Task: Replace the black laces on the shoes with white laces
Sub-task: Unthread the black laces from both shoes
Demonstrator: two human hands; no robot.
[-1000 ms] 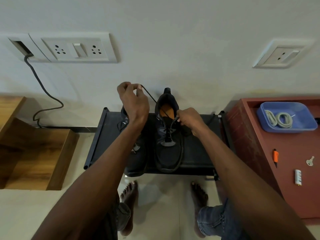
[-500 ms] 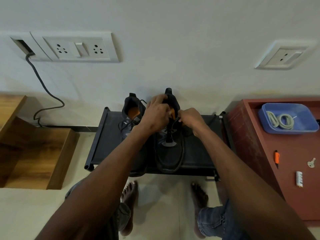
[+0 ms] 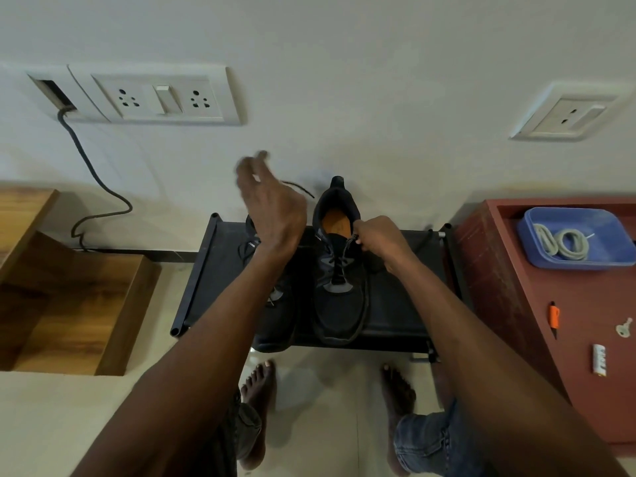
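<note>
Since half a second ago the left hand (image 3: 275, 208) has lifted off the right black shoe (image 3: 339, 270) toward the wall, blurred, its fingers seeming to draw the black lace (image 3: 298, 186) up and away, though the grip is unclear. The right hand (image 3: 377, 235) still pinches the lacing at the shoe's eyelets. Both shoes sit on a low black rack (image 3: 206, 270), the left shoe (image 3: 272, 325) overhanging its front edge, with white laces (image 3: 561, 241) coiled in a blue tray (image 3: 609, 228) on the red desk (image 3: 585, 304) well to the right.

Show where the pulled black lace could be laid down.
Bare rack right of the right shoe; bare cabinet top between blue tray and orange cutter. Crowded: rack's left, second shoe.
</note>
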